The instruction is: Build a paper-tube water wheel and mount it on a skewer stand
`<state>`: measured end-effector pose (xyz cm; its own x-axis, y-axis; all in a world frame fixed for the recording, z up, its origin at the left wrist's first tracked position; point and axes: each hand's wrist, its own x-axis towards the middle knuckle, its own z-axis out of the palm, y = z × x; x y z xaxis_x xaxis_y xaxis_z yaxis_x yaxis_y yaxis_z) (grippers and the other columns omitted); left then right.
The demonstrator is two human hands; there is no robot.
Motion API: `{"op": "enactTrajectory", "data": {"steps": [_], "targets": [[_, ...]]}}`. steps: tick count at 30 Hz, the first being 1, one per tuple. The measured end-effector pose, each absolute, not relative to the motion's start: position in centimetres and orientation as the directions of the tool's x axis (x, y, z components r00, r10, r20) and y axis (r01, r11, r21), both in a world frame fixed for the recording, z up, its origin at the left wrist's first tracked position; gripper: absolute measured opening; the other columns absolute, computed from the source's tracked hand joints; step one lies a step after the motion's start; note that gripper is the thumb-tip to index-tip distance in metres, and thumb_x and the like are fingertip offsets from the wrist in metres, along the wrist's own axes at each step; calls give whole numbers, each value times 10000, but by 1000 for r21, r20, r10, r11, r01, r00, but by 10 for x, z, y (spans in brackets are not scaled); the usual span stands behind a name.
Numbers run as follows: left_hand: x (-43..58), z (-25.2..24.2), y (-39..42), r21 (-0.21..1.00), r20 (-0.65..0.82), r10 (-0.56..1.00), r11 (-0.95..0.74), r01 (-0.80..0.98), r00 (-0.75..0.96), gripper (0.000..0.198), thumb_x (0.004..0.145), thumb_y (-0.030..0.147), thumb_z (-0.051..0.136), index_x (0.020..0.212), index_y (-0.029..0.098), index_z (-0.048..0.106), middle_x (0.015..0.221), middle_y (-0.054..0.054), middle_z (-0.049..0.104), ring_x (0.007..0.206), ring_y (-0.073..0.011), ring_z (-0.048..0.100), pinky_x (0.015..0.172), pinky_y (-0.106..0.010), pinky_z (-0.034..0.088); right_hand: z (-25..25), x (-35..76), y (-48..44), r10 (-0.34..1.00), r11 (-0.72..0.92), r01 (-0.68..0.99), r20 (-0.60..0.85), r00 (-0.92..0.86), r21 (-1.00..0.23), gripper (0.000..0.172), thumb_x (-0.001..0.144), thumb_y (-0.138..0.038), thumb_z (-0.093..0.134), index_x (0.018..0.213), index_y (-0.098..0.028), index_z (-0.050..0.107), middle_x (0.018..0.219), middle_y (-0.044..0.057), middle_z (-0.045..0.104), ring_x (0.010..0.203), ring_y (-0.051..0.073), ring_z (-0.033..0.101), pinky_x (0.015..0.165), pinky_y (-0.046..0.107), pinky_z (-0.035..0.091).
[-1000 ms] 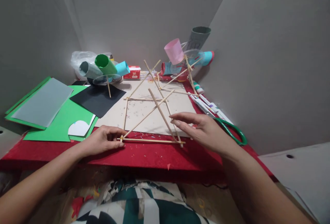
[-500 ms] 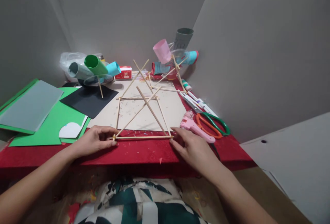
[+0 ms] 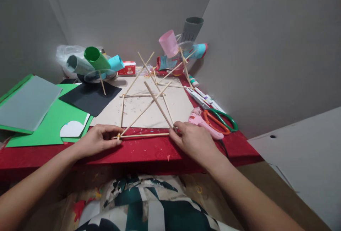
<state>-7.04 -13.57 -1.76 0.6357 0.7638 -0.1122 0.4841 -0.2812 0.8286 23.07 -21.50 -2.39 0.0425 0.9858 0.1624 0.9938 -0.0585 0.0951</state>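
Observation:
A frame of thin wooden sticks (image 3: 145, 136) stands at the front edge of the red table, its base a rectangle with crossed sticks rising at the near and far ends. My left hand (image 3: 98, 139) is closed on the near left corner, where a band ties the sticks. At the near right corner, the fingers of my right hand (image 3: 193, 140) pinch the stick joint and cover it. Behind the frame is a second stick piece (image 3: 174, 86), which reaches toward a clear disc carrying paper tubes.
Right of my right hand lie a pink glue gun (image 3: 204, 124), scissors (image 3: 231, 119) and white markers (image 3: 205, 98). Green sheets (image 3: 45, 131) and a black sheet (image 3: 92, 98) are at left. Paper tubes (image 3: 96, 59) and a red box (image 3: 127, 68) stand behind.
My right hand has closed round the near right corner, covering it. The near crossed sticks have shifted slightly right. The whole view has shifted a little as well.

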Motion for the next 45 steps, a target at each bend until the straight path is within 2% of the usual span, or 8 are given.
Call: {"op": "enactTrajectory", "data": {"steps": [5, 12, 19, 28, 32, 35, 41, 45], "targets": [[-68, -16, -136, 846, -105, 762, -269, 460, 639, 344, 791, 374, 700, 1054, 155, 732, 877, -48, 729, 728, -148, 604, 653, -253, 493, -20, 235, -211, 997, -21, 997, 81, 15, 68, 282, 953, -343, 452, 850, -201, 673, 728, 91, 727, 659, 233, 667, 525, 299, 278], [-68, -7, -128, 909, -129, 721, -188, 371, 681, 351, 791, 366, 701, 1053, 132, 709, 768, -21, 701, 661, -132, 591, 618, -242, 481, -6, 247, -195, 992, 5, 986, -124, -26, -167, 237, 897, -363, 493, 788, -231, 658, 670, 30, 693, 588, 169, 596, 552, 264, 346], [-69, 0, -111, 923, -115, 698, -187, 335, 707, 337, 769, 376, 725, 992, 125, 709, 734, -23, 686, 638, -129, 577, 599, -245, 463, 5, 255, -188, 974, 108, 933, -152, -169, -343, 292, 892, -351, 462, 697, -219, 636, 605, 5, 655, 540, 138, 547, 581, 255, 379], [-64, -2, -118, 907, -160, 681, -185, 379, 714, 299, 792, 379, 698, 965, 134, 703, 698, -12, 676, 623, -130, 572, 603, -244, 467, -11, 259, -194, 983, 105, 919, -101, -154, -379, 311, 881, -380, 466, 661, -216, 612, 580, -3, 600, 531, 133, 482, 541, 251, 350], [-62, -9, -124, 915, -149, 706, -167, 367, 692, 331, 777, 410, 705, 973, 143, 703, 697, -9, 672, 618, -130, 567, 586, -237, 463, -13, 261, -198, 985, 139, 932, -51, -165, -334, 318, 870, -374, 453, 617, -219, 568, 532, -14, 527, 515, 135, 448, 538, 258, 336], [-62, -12, -128, 903, -143, 734, -178, 391, 664, 353, 764, 419, 711, 977, 138, 702, 714, -10, 671, 637, -134, 576, 605, -242, 471, -13, 260, -201, 985, 161, 947, -21, -174, -279, 331, 883, -366, 442, 608, -224, 557, 540, -5, 545, 517, 141, 453, 545, 263, 334], [-64, -11, -132, 885, -154, 735, -195, 424, 660, 412, 771, 425, 717, 1076, 149, 702, 894, -56, 723, 751, -169, 624, 706, -293, 514, -14, 256, -202, 987, 159, 960, 27, -157, -229, 324, 898, -333, 444, 631, -227, 593, 560, 10, 584, 505, 146, 467, 533, 271, 303], [-63, -10, -131, 871, -163, 744, -200, 449, 648, 384, 767, 424, 715, 1035, 149, 709, 796, -30, 696, 692, -153, 597, 673, -283, 502, -13, 256, -202, 987, 162, 961, 50, -155, -225, 322, 891, -314, 453, 627, -225, 613, 542, 15, 580, 493, 148, 462, 536, 276, 301]]}}
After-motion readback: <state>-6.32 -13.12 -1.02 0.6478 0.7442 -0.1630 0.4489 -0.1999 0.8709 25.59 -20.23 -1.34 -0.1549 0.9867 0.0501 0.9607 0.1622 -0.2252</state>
